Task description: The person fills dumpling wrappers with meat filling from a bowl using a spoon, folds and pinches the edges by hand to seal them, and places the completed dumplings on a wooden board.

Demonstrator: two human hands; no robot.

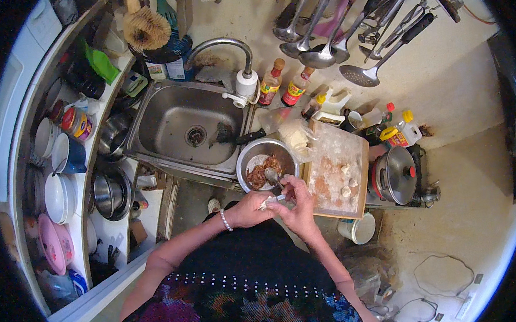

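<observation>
My left hand (250,208), with a beaded bracelet at the wrist, holds a small piece of pale dough (267,202) between its fingers and thumb. Close against it, my right hand (299,204) grips a metal spoon (272,174), and its thumb reaches to the dough. The spoon's bowl is over a steel mixing bowl (293,153) that contains brown minced filling (258,174). To the right, a flour-dusted wooden board (335,142) carries a few small dough lumps (346,191). Fingers partly hide the spoon's handle and the dough.
A steel sink (165,122) with a faucet (246,81) is at the left. Beside the bowl lie a black-handled knife (250,136) and a plastic bag of dough (295,138). Sauce bottles (270,85) line the wall under hanging ladles (320,57). A lidded pot (397,176) sits on the stove.
</observation>
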